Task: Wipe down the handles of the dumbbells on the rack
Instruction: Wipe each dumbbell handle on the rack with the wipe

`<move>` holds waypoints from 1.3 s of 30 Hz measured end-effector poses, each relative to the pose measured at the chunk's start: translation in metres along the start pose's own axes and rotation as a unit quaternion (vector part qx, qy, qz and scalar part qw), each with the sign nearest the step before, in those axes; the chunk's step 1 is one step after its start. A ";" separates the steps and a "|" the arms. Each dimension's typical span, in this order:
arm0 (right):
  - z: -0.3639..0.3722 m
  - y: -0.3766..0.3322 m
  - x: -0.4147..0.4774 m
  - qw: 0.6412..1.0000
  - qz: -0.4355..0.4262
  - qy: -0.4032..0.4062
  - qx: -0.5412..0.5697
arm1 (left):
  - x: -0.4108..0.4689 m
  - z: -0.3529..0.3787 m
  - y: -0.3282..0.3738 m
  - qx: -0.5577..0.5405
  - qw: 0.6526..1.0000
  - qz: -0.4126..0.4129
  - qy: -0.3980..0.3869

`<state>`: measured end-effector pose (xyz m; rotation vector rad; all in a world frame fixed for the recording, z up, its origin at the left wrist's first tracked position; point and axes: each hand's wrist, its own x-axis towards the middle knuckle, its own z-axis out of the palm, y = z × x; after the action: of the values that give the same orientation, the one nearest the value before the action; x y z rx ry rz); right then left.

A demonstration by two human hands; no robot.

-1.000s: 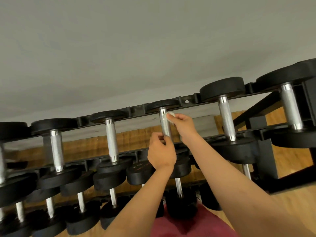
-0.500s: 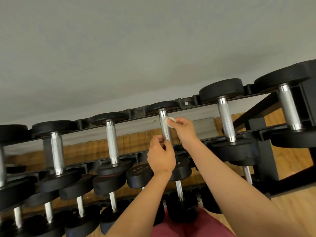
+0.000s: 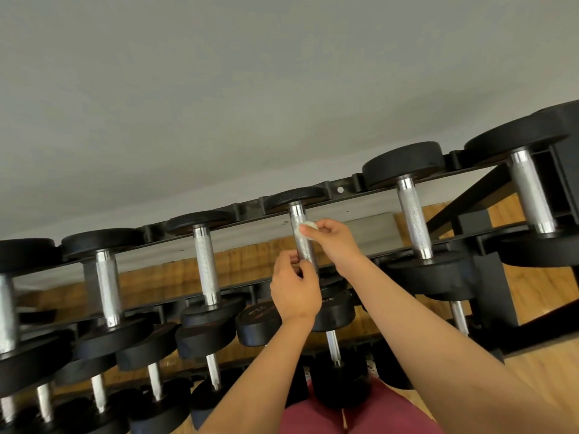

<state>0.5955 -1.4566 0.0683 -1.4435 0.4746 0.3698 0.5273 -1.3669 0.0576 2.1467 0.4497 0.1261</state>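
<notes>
Wipe on top-row handle
Left hand grips handle's lower end; right hand pinches wipe against it. Lettering on lower dumbbell unreadable.

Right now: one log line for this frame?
left hand: grips handle low | right hand: pinches white wipe on handle high | dumbbell: racked, top tier

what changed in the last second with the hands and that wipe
The right hand, pinching the white wipe, has slid a little down the handle of the middle dumbbell, away from its far plate. Nothing was taken up or let go. The left hand still grips the lower end of the same handle, and the neighbouring dumbbells have not moved.
</notes>
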 end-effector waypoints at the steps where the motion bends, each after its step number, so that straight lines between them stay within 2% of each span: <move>1: -0.001 0.000 0.000 1.000 -0.009 0.011 0.002 | 0.000 0.000 0.000 -0.002 1.000 -0.003 -0.001; 4: -0.002 0.006 -0.004 0.999 -0.023 0.039 0.008 | -0.001 0.000 0.000 -0.010 1.000 -0.003 -0.001; 8: -0.004 0.005 -0.006 1.000 0.006 -0.010 -0.001 | 0.000 0.000 0.001 -0.014 1.000 -0.007 0.001; 12: -0.006 0.013 -0.007 1.000 -0.022 0.018 -0.002 | 0.000 0.000 0.000 -0.014 1.000 -0.008 0.004; 16: -0.008 0.015 -0.009 1.000 -0.013 -0.011 -0.015 | 0.000 0.000 0.001 -0.013 1.000 -0.003 0.008; 20: -0.006 0.020 -0.013 0.997 -0.068 0.036 -0.015 | 0.000 0.000 -0.001 -0.009 1.000 -0.001 0.006; 25: -0.006 0.019 -0.011 0.998 -0.054 -0.004 -0.032 | 0.000 0.001 -0.002 -0.008 1.000 0.000 0.009; 28: -0.009 0.020 -0.014 0.995 -0.084 0.029 -0.043 | 0.000 0.000 -0.001 -0.005 1.000 0.002 0.010; 31: -0.007 0.021 -0.018 0.997 -0.070 0.023 -0.036 | -0.001 0.000 0.002 -0.008 1.000 -0.014 0.009; 35: -0.011 0.013 -0.011 0.992 -0.068 0.000 -0.102 | -0.012 -0.002 -0.006 -0.063 0.996 -0.069 -0.004; 39: -0.010 0.013 -0.010 0.987 -0.092 0.010 -0.130 | -0.013 -0.002 -0.011 -0.052 0.997 -0.047 -0.011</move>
<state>0.5799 -1.4651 0.0620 -1.7316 0.3136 0.2759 0.5116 -1.3643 0.0515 2.0188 0.5184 0.0706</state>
